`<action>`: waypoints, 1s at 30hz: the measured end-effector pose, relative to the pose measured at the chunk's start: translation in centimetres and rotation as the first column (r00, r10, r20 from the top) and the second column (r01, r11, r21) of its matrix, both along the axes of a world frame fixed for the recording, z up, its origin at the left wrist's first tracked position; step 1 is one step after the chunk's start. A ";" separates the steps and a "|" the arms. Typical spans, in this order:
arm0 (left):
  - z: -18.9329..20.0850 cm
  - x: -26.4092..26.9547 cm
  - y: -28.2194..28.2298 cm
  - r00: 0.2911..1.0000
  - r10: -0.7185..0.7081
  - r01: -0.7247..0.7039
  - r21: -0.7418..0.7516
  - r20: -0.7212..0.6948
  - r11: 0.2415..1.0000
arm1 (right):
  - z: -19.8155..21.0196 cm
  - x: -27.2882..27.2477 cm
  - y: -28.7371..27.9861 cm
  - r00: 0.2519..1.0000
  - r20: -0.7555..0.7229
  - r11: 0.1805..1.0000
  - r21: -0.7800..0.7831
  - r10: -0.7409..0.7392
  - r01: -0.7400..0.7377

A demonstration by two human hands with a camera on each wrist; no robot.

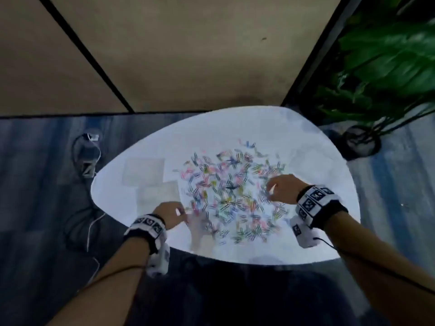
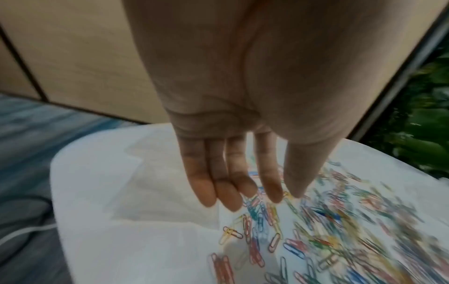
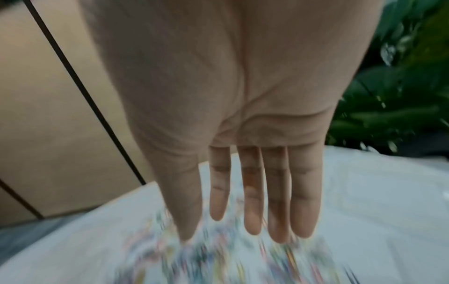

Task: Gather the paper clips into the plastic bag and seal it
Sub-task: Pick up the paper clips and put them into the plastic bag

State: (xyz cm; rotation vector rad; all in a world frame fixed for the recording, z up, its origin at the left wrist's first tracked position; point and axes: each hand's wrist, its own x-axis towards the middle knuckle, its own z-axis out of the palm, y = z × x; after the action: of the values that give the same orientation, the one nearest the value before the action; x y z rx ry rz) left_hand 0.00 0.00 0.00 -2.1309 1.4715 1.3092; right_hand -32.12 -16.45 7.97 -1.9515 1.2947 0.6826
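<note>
Many coloured paper clips (image 1: 230, 191) lie scattered across the middle of a white rounded table (image 1: 317, 161). Two clear plastic bags lie flat to their left, one farther (image 1: 143, 171) and one nearer (image 1: 160, 196). My left hand (image 1: 173, 215) is at the pile's near left edge, fingers straight and pointing down over the clips (image 2: 316, 240), holding nothing (image 2: 248, 194). A bag (image 2: 150, 192) shows just left of those fingers. My right hand (image 1: 282, 189) is at the pile's right edge, with straight fingers (image 3: 243, 230) reaching down to the blurred clips (image 3: 218, 259).
A potted plant (image 1: 388, 67) stands beyond the table's far right corner. Cables and a power adapter (image 1: 87, 156) lie on the blue carpet to the left. A beige partition wall (image 1: 188, 55) rises behind the table. The table's front edge (image 1: 235, 260) is close to my body.
</note>
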 end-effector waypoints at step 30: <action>1.5 -5.4 8.2 0.948 0.313 -0.132 -0.825 0.057 0.549 | -22.4 -5.8 17.4 0.970 0.201 0.826 -0.517 -0.139 0.225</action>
State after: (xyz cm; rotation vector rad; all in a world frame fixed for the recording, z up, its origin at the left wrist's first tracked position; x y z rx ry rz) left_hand -5.35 8.22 1.45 -2.9811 2.0124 0.3891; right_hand -37.92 0.91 -14.47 -2.2141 1.6746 0.0569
